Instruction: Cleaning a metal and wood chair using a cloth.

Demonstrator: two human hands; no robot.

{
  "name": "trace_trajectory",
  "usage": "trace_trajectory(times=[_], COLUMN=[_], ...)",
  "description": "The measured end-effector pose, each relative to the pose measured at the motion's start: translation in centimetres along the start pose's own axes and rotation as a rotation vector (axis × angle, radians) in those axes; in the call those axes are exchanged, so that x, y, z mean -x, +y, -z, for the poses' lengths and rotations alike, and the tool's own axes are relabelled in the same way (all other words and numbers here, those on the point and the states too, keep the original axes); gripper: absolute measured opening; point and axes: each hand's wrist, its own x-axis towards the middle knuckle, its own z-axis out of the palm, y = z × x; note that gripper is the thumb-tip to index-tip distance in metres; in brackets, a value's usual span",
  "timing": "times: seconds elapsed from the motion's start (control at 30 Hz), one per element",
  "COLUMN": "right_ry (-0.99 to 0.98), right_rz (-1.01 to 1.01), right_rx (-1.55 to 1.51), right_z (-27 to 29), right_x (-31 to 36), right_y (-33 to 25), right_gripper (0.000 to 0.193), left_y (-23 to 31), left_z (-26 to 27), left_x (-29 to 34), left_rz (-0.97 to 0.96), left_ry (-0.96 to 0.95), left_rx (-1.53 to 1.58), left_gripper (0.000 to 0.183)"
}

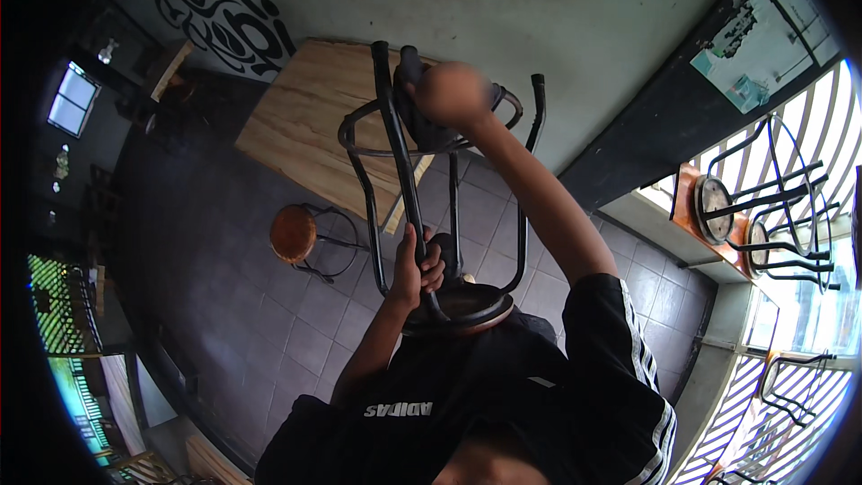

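A black metal stool [406, 157] is held upside down in front of my body, its legs pointing up and its round seat [467, 307] low against me. My left hand [418, 266] is closed around one leg just above the seat. Up near the leg ends, my right hand [453, 97] is blurred, and a dark cloth [411, 94] bunches beneath and beside it. That cloth lies against the stool's round ring, close to the tip of a leg. The fingers of the right hand are partly lost in the blur.
Beyond the stool, a wooden table [305, 108] stands by the wall. On the tiled floor to the left is another stool [294, 233] with an orange-brown seat. Upturned stools [716, 207] rest on a ledge by the slatted window at right.
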Motion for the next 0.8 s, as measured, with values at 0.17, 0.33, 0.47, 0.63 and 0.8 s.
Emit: trace_trajectory(times=[0.17,0.33,0.47,0.63,0.8], right_ry=[0.505,0.309,0.465,0.303,0.364], right_rz=[0.169,-0.521,-0.041,0.281,0.104], right_rx=[-0.048,-0.507,-0.236,-0.091,-0.122], right_z=[-2.8,-4.8,-2.8,-1.5,-2.4], right_x=[1.1,2.0,1.9,1.9,1.3], right_y=[5.5,9.0,2.7,-1.3,3.3], right_gripper=[0.052,0.058,0.045,0.055,0.056], left_y=[0.1,0.3,0.1,0.3,0.4], left_z=[-0.4,-0.3,-0.3,-0.4,-0.6], left_x=[0.8,0.1,0.1,0.2,0.2], left_rz=[-0.018,-0.025,-0.009,0.016,0.027], left_ry=[0.021,0.089,0.051,0.041,0.039], left_rx=[-0.008,0.005,0.005,-0.035,-0.053], left_gripper=[0.046,0.046,0.044,0.043,0.042])
